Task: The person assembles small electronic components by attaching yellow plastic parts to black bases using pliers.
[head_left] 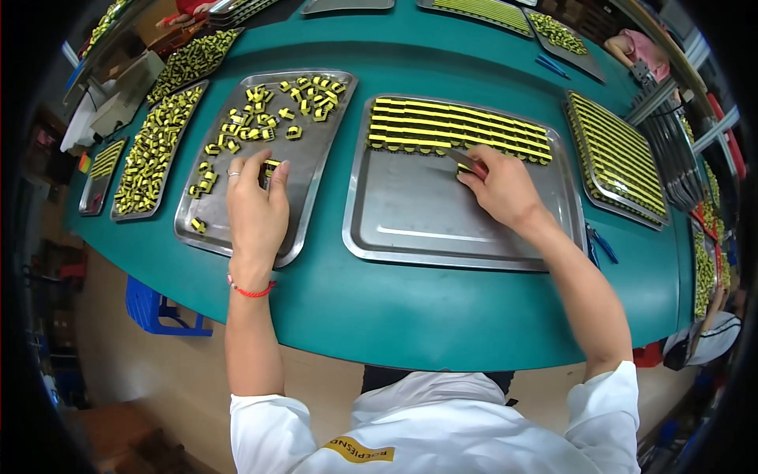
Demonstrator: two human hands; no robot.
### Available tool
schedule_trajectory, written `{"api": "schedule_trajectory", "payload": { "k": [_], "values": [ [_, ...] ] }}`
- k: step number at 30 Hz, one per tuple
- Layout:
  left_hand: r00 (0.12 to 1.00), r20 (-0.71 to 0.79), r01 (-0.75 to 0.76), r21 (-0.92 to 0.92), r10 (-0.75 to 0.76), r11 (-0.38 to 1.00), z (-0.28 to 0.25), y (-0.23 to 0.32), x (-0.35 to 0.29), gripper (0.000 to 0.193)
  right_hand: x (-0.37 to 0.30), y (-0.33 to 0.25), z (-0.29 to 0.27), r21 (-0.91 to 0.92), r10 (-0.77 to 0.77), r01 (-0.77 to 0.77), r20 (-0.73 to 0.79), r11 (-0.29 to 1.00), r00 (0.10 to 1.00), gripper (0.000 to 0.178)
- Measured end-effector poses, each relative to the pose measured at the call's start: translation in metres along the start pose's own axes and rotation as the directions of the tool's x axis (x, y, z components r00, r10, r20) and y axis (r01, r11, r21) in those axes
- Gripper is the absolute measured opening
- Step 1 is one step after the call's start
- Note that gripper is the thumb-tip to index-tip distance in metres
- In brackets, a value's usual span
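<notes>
My left hand (259,207) is over a metal tray (296,186) of loose yellow-and-black components (254,118). Its fingers and thumb close around one small component (272,165), partly hidden by the fingers. My right hand (507,188) grips a small tool (467,163) with a red handle and a thin dark blade. The blade's tip is at the front edge of rows of the same components (458,126), lined up at the far side of a second metal tray (434,213). Most of the handle is hidden in my fingers.
Trays heaped with components (154,150) stand at the left. A tray of neat rows (620,154) lies at the right, near blue pliers (604,243). More blue tools (553,66) lie farther back. Other people sit around the green table (379,316); a blue stool (162,308) stands below.
</notes>
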State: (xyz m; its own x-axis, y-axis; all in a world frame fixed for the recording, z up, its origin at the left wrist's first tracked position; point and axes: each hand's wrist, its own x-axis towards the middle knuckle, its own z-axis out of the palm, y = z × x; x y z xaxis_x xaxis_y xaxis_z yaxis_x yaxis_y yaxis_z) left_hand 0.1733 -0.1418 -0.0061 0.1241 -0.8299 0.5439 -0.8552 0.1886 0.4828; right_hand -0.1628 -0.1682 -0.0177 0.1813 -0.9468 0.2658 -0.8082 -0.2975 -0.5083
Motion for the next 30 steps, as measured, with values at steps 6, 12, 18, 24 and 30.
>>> {"api": "schedule_trajectory", "payload": {
  "k": [6, 12, 18, 24, 30],
  "values": [
    [1.000, -0.018, -0.013, -0.116, 0.011, 0.993, 0.001, 0.004, -0.002, 0.023, 0.014, 0.003, 0.005, -0.203, -0.108, 0.092, -0.066, 0.975, 0.992, 0.023],
    [1.000, -0.007, -0.018, -0.148, 0.017, 0.989, 0.000, 0.006, -0.002, 0.024, 0.026, 0.005, 0.012, -0.163, -0.021, 0.019, -0.014, 0.986, 1.000, 0.021],
    [1.000, -0.010, -0.014, -0.137, 0.013, 0.990, 0.000, 0.005, 0.000, 0.025, 0.021, 0.011, 0.015, -0.199, -0.151, 0.127, -0.115, 0.972, 0.982, 0.015],
    [0.983, 0.020, 0.181, -0.310, -0.184, 0.933, 0.004, 0.003, 0.000, 0.026, -0.051, -0.017, -0.060, 0.065, -0.109, 0.120, -0.151, 0.991, 0.982, 0.018],
    [0.987, -0.074, 0.105, -0.397, -0.146, 0.912, 0.001, 0.010, -0.005, 0.024, -0.239, -0.017, -0.154, 0.619, -0.129, -0.234, 0.483, 0.750, 0.866, 0.026]
  ]
}}
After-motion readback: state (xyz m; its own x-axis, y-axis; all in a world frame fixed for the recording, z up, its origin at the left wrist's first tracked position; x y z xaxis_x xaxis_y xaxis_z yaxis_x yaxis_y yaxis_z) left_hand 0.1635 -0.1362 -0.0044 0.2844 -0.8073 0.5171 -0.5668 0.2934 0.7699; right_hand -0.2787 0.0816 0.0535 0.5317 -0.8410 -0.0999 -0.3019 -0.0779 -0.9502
